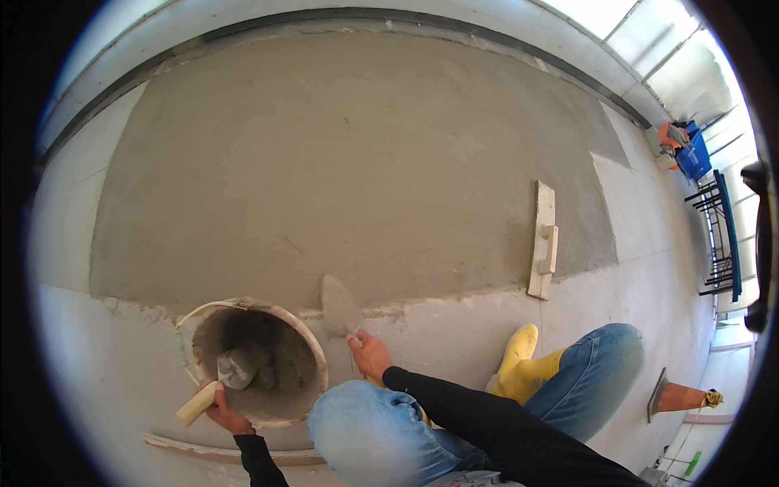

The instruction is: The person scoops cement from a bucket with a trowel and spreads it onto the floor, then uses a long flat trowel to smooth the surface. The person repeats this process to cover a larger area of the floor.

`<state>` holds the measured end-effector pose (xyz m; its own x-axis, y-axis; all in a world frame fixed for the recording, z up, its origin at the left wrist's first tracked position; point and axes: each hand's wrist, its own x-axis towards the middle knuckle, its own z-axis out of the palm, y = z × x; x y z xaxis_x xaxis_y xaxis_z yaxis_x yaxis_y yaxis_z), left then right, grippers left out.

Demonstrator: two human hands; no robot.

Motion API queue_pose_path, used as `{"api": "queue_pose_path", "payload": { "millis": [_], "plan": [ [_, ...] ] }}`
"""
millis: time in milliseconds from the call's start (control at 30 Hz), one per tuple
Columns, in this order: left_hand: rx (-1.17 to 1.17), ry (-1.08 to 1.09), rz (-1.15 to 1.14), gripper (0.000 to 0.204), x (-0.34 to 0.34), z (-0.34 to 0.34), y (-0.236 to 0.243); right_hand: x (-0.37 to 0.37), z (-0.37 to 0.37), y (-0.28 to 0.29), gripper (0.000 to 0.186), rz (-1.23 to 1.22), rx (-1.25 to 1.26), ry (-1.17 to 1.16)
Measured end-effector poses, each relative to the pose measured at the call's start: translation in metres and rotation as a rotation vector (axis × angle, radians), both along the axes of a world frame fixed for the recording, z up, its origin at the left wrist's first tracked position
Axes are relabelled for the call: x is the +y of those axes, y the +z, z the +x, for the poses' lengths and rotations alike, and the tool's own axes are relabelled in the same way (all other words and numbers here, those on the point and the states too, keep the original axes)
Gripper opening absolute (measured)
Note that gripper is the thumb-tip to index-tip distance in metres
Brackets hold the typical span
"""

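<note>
My left hand (pixel 230 411) grips the pale wooden handle of a scoop-like tool (pixel 235 369), whose rounded, mortar-smeared head is inside a bucket (pixel 318 357). Wet grey mortar (pixel 284 369) lies in the bucket, and a wire bail runs along its left side. My right hand (pixel 371 355) is closed around a trowel (pixel 339 302). The trowel's pointed blade lies over the near edge of a wide mortar layer (pixel 357 170), just right of the bucket. Most of the trowel's handle is hidden by my hand.
A wooden float (pixel 541 243) rests on the mortar's right part. Beside my yellow boots (pixel 527 369), an orange cone (pixel 680 398) lies tipped over. A wooden strip (pixel 203 451) is below the bucket. Far right are a dark rack (pixel 720 235) and a blue container (pixel 695 152).
</note>
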<state>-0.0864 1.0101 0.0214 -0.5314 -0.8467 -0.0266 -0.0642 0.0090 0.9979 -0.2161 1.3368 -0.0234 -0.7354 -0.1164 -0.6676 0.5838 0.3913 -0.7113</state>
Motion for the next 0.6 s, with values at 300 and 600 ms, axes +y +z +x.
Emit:
{"api": "queue_pose_path", "payload": {
  "millis": [300, 600],
  "plan": [
    [0.023, -0.014, -0.002, 0.034, -0.002, 0.002, -0.006, 0.021, -0.03, 0.004, 0.044, 0.246, 0.062, -0.081],
    [0.039, -0.047, 0.06, 0.037, 0.0, 0.0, -0.001, 0.156, -0.058, -0.012, 0.056, 0.69, 0.28, 0.094]
  ]
}}
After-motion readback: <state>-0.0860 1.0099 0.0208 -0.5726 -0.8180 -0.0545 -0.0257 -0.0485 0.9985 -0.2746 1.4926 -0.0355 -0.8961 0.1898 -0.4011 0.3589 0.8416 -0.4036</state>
